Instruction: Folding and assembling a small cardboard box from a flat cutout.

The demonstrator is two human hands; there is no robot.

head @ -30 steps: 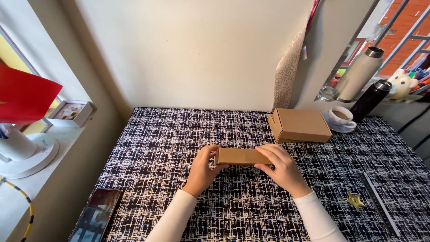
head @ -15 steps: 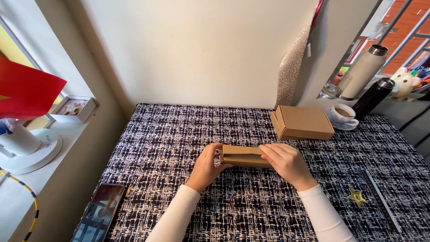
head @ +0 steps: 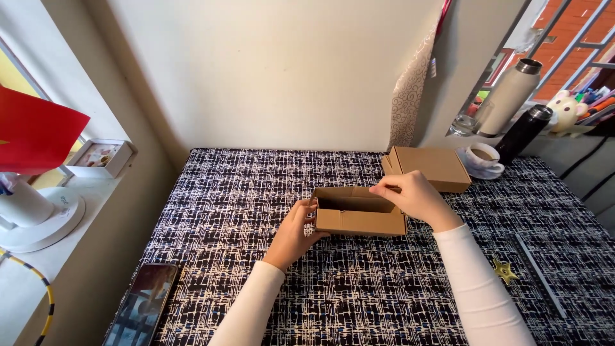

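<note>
At the far left a white lamp base (head: 29, 214) stands on the sill, and a phone (head: 138, 307) lies at the table's near left corner. The left hand (head: 291, 234) grips the left end of the cardboard box (head: 359, 214), fingers curled around its side wall. This box sits in the middle of the patterned table (head: 224, 192). A second ago it was a flat closed shape between both hands; now it stands open, its hollow inside visible. The right hand (head: 413, 195) has risen to the back right edge, fingers pinched narrow on a flap there. Behind it rests a closed box (head: 429, 166), then a cup (head: 482, 157).
</note>
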